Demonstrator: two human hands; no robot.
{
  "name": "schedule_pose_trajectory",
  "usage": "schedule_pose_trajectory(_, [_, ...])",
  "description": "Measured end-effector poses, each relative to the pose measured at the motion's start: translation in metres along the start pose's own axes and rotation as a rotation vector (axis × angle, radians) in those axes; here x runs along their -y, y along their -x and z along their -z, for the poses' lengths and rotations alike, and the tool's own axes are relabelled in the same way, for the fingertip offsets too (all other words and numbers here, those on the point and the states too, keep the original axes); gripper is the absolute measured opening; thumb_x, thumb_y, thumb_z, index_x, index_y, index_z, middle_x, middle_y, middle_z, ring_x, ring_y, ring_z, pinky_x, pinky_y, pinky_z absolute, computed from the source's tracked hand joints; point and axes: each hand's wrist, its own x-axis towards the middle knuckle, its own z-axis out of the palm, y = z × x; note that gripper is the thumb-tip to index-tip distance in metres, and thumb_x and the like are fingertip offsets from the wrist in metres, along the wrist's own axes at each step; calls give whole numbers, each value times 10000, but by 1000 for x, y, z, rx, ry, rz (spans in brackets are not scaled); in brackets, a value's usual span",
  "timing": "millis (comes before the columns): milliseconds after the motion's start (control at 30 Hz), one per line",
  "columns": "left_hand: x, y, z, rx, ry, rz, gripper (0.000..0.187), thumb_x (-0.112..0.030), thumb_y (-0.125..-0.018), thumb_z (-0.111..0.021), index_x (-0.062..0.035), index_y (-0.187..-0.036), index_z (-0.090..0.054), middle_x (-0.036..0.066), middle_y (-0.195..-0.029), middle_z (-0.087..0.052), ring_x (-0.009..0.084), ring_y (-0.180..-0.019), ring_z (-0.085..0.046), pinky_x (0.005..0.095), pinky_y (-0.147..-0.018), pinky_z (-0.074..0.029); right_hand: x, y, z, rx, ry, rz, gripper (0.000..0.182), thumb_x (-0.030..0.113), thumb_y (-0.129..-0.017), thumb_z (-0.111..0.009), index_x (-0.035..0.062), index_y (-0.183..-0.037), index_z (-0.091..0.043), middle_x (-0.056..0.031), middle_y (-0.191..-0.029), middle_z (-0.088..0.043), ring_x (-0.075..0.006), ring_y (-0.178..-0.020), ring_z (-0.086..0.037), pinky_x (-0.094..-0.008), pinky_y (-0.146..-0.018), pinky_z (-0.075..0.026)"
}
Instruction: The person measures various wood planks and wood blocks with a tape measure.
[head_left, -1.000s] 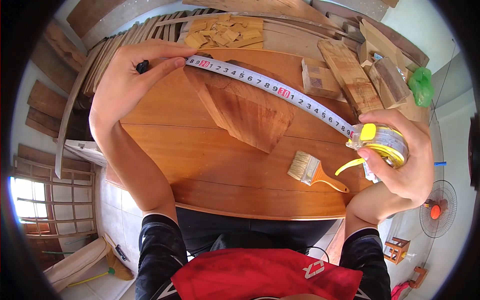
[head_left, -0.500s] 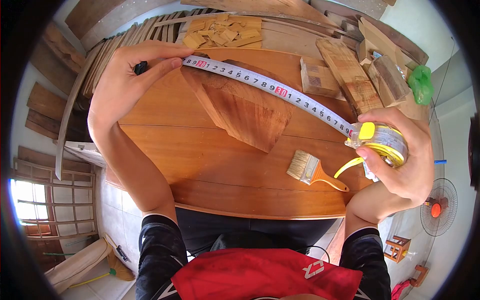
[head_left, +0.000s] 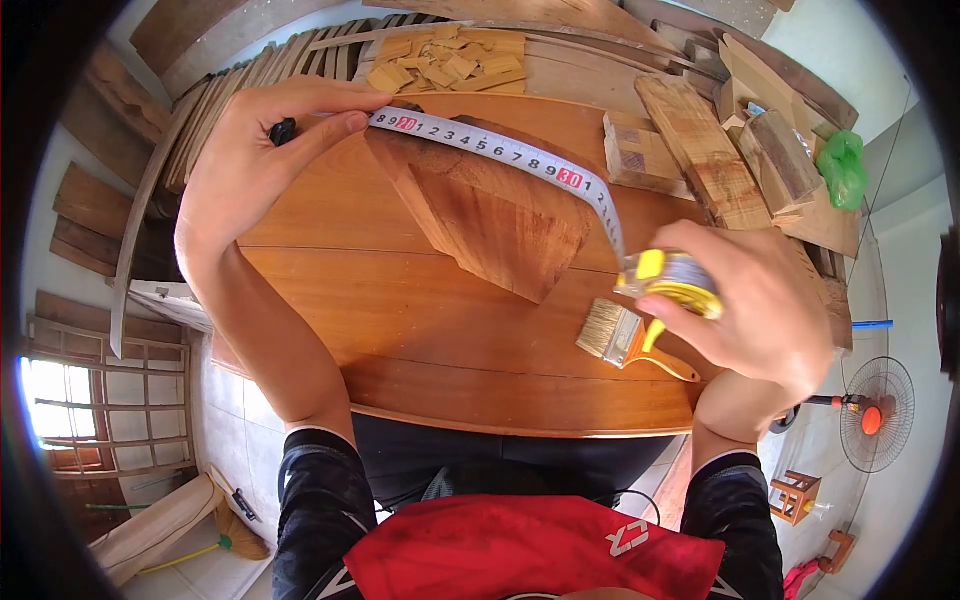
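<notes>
Thumb and fingers of my left hand (head_left: 265,150) pinch the blade of a tape measure near the far left corner of a brown wood block (head_left: 490,215). The white tape blade (head_left: 490,147) runs along the block's far side, its 20 and 30 marks in red, then bends down toward the case. My right hand (head_left: 750,300) grips the clear and yellow tape measure case (head_left: 675,283), somewhat blurred, right of the block. Below that case lies a paintbrush (head_left: 635,340) with pale bristles and an orange handle, on the wooden table (head_left: 450,370).
At the back sit a pile of thin wood chips (head_left: 450,60), a small block (head_left: 640,155) and a long plank (head_left: 700,150). A cardboard box (head_left: 765,90) and a green plastic bag (head_left: 843,170) are at the back right. A fan (head_left: 875,415) stands at far right.
My right hand has moved left and slightly down with the tape measure case, closer to the block. The blade, nearly straight before, now bends sharply past the 30 mark. My left hand stays put.
</notes>
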Motion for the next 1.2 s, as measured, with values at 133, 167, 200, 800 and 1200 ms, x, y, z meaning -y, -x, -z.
schedule_pose_trajectory(133, [0, 2, 1, 1, 42, 29, 267, -23, -945, -661, -12, -1197, -747, 134, -1130, -754, 211, -1052, -671, 323, -954, -492, 5, -16, -5, 47, 35, -9, 288, 294, -860, -785, 58, -947, -645, -163, -810, -720, -376, -733, -697, -462, -622, -519])
schedule_pose_trajectory(167, [1, 2, 1, 1, 58, 39, 263, -33, -948, -665, -18, -1197, -750, 134, -1134, -755, 215, -1058, -674, 326, -957, -493, 5, -18, -4, 51, 30, -19, 287, 291, -858, -787, 56, -945, -647, -163, -812, -718, -376, -736, -696, -460, -624, -518])
schedule_pose_trajectory(200, [2, 2, 0, -5, 45, 34, 258, -41, -951, -666, -22, -1193, -754, 134, -1134, -756, 219, -1061, -678, 331, -961, -495, 3, -16, -3, 55, 26, -29, 286, 287, -855, -789, 54, -942, -649, -163, -814, -717, -376, -739, -695, -459, -626, -517])
schedule_pose_trajectory(800, [1, 1, 1, -56, -100, -17, 224, -156, -963, -685, -53, -1143, -772, 102, -1055, -781, 190, -959, -718, 310, -887, -541, -9, 5, 15, -99, -136, -42, 323, 121, -827, -822, 45, -1098, -662, -128, -916, -746, -307, -825, -745, -352, -702, -562])
schedule_pose_trajectory(1200, [-4, 2, 2, -37, -58, 39, 232, -95, -960, -645, -27, -1150, -758, 135, -1104, -774, 242, -1064, -715, 444, -1191, -361, -11, 6, 15, -97, -169, -30, 345, 88, -816, -828, 51, -1115, -660, -125, -928, -747, -295, -835, -751, -336, -713, -564])
